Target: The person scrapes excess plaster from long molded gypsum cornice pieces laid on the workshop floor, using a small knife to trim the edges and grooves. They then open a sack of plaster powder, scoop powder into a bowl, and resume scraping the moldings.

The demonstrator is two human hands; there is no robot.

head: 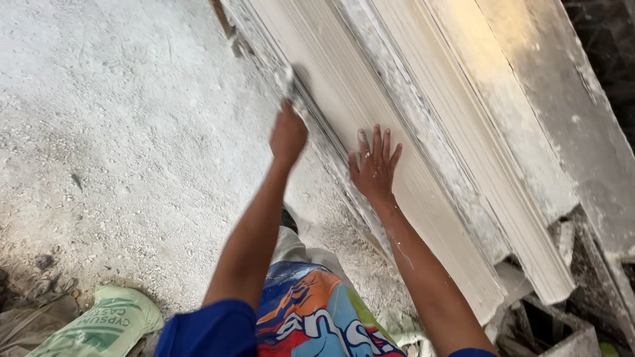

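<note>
Two bare hands work on a long white moulded plaster cornice strip [423, 192] leaning diagonally from far left to near right. Left hand [288, 135] is fisted tight around a small metal scraper blade [291, 82] pressed on the strip's left edge. Right hand [375, 168] lies flat on the face, fingers spread wide, steadying it. Risk: too much blade pressure could chip the fragile edge, or the strip could slide if the flat palm slips on dust. More white plaster strips [529, 132] stack to the right, crowding that side. Dusty grey concrete floor [119, 132] lies left; green printed sack [106, 324] sits near left, well apart.
</note>
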